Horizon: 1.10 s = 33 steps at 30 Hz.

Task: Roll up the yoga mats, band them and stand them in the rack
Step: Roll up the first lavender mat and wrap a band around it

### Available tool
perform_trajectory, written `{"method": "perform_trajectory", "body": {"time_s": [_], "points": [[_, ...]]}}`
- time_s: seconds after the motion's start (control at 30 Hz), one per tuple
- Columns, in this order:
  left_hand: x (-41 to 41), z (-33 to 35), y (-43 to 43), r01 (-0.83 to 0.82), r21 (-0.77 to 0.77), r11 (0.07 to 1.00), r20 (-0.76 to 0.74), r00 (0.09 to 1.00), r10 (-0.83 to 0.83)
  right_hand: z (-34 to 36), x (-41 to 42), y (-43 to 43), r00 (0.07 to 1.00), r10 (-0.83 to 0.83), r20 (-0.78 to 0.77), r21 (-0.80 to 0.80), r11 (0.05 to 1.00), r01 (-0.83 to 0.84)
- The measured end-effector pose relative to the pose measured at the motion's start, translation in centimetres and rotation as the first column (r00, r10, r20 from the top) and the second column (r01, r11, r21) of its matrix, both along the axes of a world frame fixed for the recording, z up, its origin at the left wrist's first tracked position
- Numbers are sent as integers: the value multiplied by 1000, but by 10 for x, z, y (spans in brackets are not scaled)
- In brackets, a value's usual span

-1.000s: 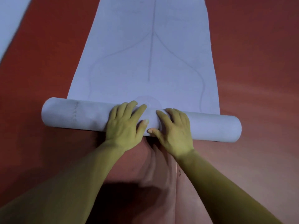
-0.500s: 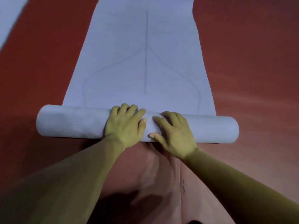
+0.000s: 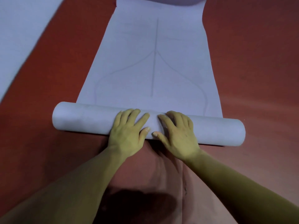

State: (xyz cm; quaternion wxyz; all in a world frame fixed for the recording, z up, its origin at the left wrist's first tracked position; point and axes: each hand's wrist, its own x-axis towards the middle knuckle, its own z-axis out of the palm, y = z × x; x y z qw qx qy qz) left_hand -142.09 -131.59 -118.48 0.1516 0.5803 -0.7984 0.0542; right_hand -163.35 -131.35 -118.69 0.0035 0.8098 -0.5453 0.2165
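Rolling is under way in the head view. My left hand (image 3: pixel 127 135) and right hand (image 3: pixel 176 135) lie side by side on the middle of the roll (image 3: pixel 84 118). The fingers are straight and the palms press down, with the thumbs nearly touching. Neither hand grasps anything.

The roll lies crosswise on the red floor (image 3: pixel 250 62), at the near end of the mat (image 3: pixel 153 62). The flat remainder of the mat stretches away from me.

Compared with one second ago, the roll has advanced along the mat. The printed centre line now ends closer to the roll, and the mat's far end has come into view. Hand placement is unchanged.

Judgement: rolling is partly complete, and a good length is not yet rolled. Banding and racking have not begun. A second mat (image 3: pixel 19 29) lies flat toward the floor's far left corner.
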Motion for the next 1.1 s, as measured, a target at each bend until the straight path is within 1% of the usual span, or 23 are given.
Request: {"method": "perform_trajectory", "body": {"time_s": [0.1, 0.23, 0.37, 0.53, 0.7, 0.83, 1.0, 1.1], "points": [[-2, 4, -8, 0, 5, 1000, -4, 1000, 0, -6, 2, 2, 1000, -19, -22, -41, 999, 18], [-2, 4, -15, -15, -44, 999, -23, 1000, 14, -6, 0, -10, 1000, -4, 6, -82, 997, 4], [2, -6, -12, -13, -92, 996, -18, 1000, 11, -5, 0, -15, 1000, -3, 8, -59, 998, 4], [-1, -4, -21, -23, -63, 998, -10, 1000, 22, -2, 2, -15, 1000, -19, 23, -49, 999, 20], [-2, 3, -36, -11, -64, 998, -28, 1000, 9, -8, 6, -16, 999, -29, 28, -81, 996, 31], [-2, 4, -37, 10, -95, 995, -82, 996, -18, -8, 5, -25, 999, -38, 30, -89, 995, 41], [-4, -3, -31, 19, -86, 996, -39, 999, -23, -6, 5, -29, 999, -36, 6, -64, 997, 36], [-5, -2, -37, 18, -85, 996, -45, 999, -22, -2, 6, -28, 997, -72, 23, -67, 995, 74]]}}
